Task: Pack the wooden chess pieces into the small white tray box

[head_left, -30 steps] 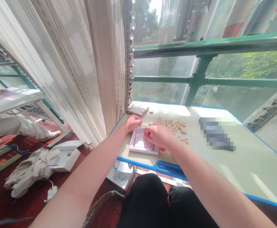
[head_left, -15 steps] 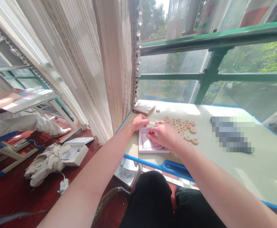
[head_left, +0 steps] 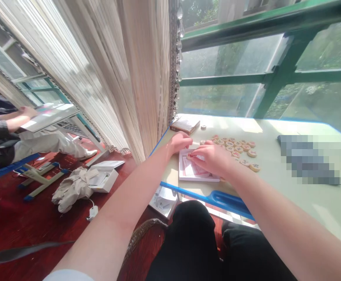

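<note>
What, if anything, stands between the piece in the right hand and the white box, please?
Nothing visible does: the right hand holds the small round piece over the inside of the white box. The left hand is near the box's far left corner, off to the side.

No text can be read; red and dark characters are borne by the round pieces (head_left: 230, 149) beyond the grip of the right hand (head_left: 214, 157), too small to be made out.
</note>
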